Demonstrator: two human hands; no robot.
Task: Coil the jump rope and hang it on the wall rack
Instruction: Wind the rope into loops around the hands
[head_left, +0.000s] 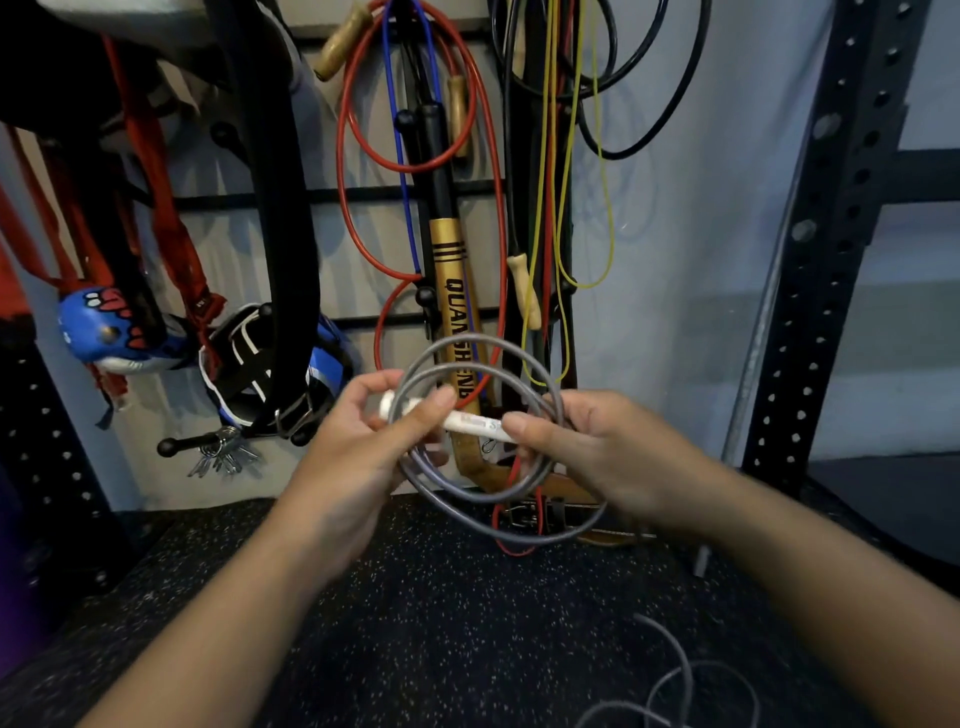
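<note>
Both hands met in front of the wall rack (363, 195), working a grey jump rope (480, 431) held at about the middle of the view. The left hand (358, 447) was curled partly closed, its thumb and fingers pinching one end of the rope's white handle (452, 420), which lay roughly level between the two hands. The right hand (587, 447) was likewise closed loosely, its thumb pressed to the other end of the handle and its fingers wrapped round the bundled strands on that side. The rope had been gathered into several loose loops that ringed the handle, rising above the hands and sagging below them, the lowest loop hanging just over the speckled black floor mat (415, 597). More grey cord (680, 675) trailed across the mat at the lower right; whether it joined the coil could not be made out. Behind the hands, the rack carried a red rope (347, 171), a blue rope (400, 156), a yellow cord (605, 218) and black cords (670, 104), along with wooden handles (340, 44) and a gold and black bat (457, 301) standing upright. A blue and red toy-like object (104, 327) hung at the left, and a black perforated upright (831, 218) stood at the right
</note>
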